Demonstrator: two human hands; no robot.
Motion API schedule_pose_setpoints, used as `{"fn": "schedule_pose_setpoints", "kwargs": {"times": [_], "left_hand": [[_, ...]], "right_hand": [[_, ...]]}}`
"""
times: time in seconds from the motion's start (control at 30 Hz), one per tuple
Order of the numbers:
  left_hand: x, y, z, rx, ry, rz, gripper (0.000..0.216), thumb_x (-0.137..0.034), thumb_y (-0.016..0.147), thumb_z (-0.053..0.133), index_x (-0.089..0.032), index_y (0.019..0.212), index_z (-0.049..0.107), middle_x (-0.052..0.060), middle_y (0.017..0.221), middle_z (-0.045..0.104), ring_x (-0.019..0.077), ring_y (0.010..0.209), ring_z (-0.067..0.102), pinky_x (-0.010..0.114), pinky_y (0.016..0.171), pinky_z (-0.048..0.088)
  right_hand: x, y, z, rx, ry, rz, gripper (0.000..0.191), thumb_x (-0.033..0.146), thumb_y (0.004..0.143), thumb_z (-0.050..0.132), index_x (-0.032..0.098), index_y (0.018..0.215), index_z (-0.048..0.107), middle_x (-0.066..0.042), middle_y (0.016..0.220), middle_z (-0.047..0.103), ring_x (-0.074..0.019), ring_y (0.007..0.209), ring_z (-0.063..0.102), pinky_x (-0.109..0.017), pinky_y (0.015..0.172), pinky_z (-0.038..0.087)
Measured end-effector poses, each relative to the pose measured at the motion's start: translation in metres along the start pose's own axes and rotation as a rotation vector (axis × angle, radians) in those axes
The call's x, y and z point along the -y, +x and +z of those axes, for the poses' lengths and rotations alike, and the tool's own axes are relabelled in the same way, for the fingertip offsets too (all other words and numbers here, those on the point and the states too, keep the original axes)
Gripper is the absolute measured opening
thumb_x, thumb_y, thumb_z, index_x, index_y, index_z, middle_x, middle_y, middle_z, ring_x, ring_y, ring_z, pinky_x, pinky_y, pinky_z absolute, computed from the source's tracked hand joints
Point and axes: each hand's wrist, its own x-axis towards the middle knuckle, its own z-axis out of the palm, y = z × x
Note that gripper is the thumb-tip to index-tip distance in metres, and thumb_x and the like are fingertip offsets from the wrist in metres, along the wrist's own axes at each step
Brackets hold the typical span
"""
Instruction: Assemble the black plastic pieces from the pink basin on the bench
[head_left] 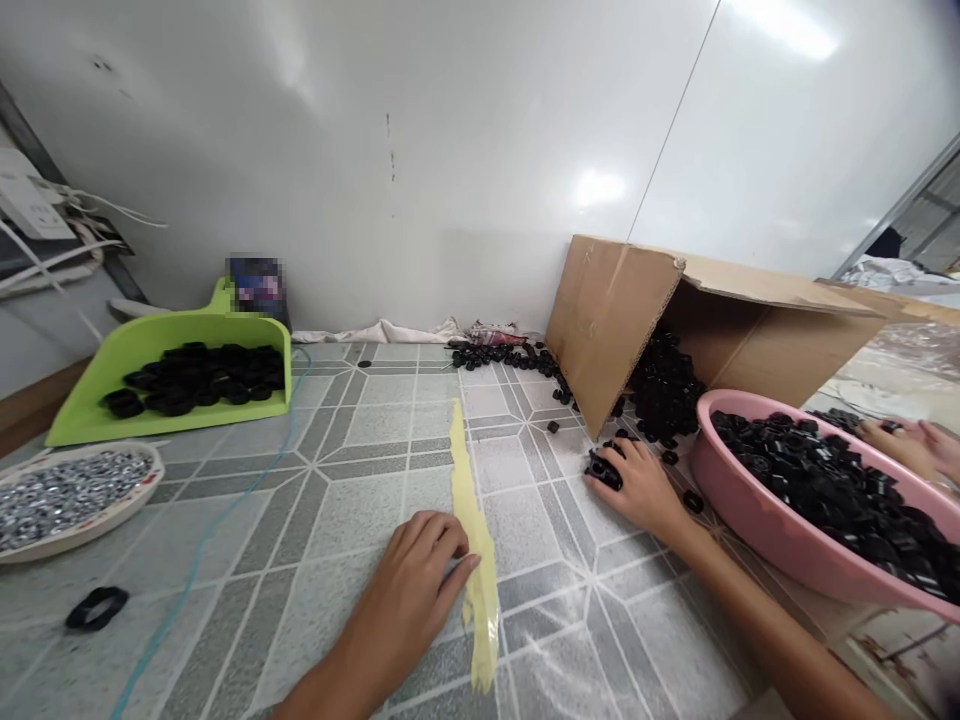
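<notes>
My left hand [416, 590] rests palm down on the patterned table cover [352, 500], fingers curled loosely, fingertips beside a strip of yellowish tape [472, 520]; nothing shows in it. My right hand [637, 485] reaches toward the mouth of a tipped cardboard box [615, 310] and its fingers close over several small black plastic rings [604, 468]. More black rings [667, 385] spill out of the box.
A pink basin [750, 520] full of black rings stands at the right; another person's hands [911, 445] are at its far side. A green dustpan [90, 400] with black rings and a white dish [112, 510] of metal nuts sit left. One ring [97, 607] lies near.
</notes>
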Motion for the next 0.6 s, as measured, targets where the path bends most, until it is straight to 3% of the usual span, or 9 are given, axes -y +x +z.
{"fn": "schedule_pose_setpoints", "kwargs": {"times": [0.1,0.2,0.4,0.6], "left_hand": [[-0.002,0.000,0.000,-0.032,-0.042,-0.014,0.015,-0.033,0.101,0.051,-0.023,0.092,0.059,0.004,0.100,0.064,0.0252,0.100,0.056,0.042,0.087,0.047],[-0.001,0.002,-0.001,-0.133,-0.120,-0.094,0.021,-0.040,0.102,0.047,-0.023,0.098,0.060,0.005,0.103,0.065,0.0254,0.103,0.057,0.044,0.092,0.047],[0.030,0.012,-0.015,-0.452,-0.201,-0.359,0.039,-0.054,0.099,0.042,-0.022,0.101,0.064,0.008,0.106,0.068,0.0288,0.107,0.061,0.048,0.098,0.047],[0.072,0.017,-0.039,-0.465,-0.373,-0.501,0.054,-0.061,0.097,0.038,-0.018,0.113,0.067,0.012,0.117,0.072,0.0305,0.116,0.064,0.048,0.107,0.044]], "right_hand": [[0.037,-0.024,-0.016,-0.022,0.105,-0.111,0.036,0.049,0.093,0.058,0.022,0.116,0.066,-0.014,0.126,0.059,-0.0326,0.116,0.051,-0.045,0.095,0.044],[0.083,-0.024,-0.027,-0.029,0.234,-0.206,0.035,0.046,0.091,0.062,0.022,0.115,0.065,-0.015,0.126,0.058,-0.0340,0.115,0.051,-0.048,0.094,0.043],[0.187,0.031,-0.023,-0.040,0.396,-0.411,0.037,0.052,0.086,0.067,0.023,0.107,0.065,-0.013,0.117,0.062,-0.0337,0.108,0.051,-0.047,0.089,0.042],[0.268,0.076,-0.011,-0.084,0.483,-0.611,0.059,0.060,0.091,0.057,0.017,0.132,0.055,-0.016,0.118,0.063,-0.0323,0.105,0.054,-0.048,0.091,0.040]]}}
